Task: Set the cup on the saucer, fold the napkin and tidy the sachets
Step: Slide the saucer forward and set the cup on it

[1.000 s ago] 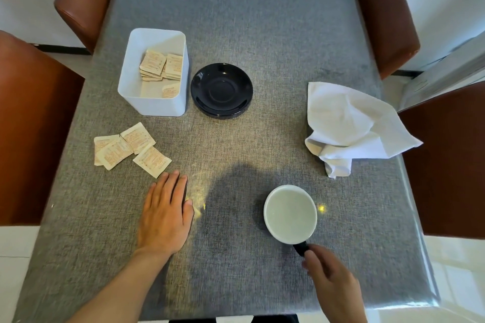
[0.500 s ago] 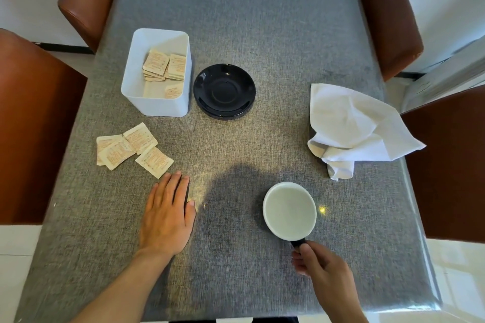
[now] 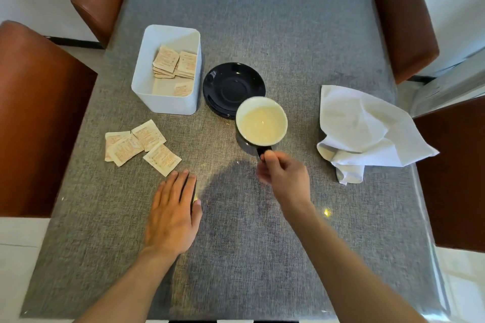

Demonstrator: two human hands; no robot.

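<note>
R hand (image 3: 284, 178) pinches cup (image 3: 261, 121) by its dark handle – cup overlaps near rim of saucer (image 3: 233, 88). L hand (image 3: 173, 214) flat, open on table (image 3: 288, 21). L to R: loose sachets (image 3: 139, 143), white bin (image 3: 168, 71) w/ more sachets, saucer, crumpled napkin (image 3: 364, 128).

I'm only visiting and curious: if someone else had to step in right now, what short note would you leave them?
Right hand: holds the cup by its dark handle, carrying it near the black saucer; the cup overlaps the saucer's near rim and is not seated yet.
Left hand: flat on the table, open, holding nothing.
White napkin: crumpled near the right edge, unfolded.
Loose sachets: four on the cloth, in front of the white box, which already holds some.
Done: cup picked up.
Left: seat cup on saucer, fold napkin, tidy sachets.
</note>
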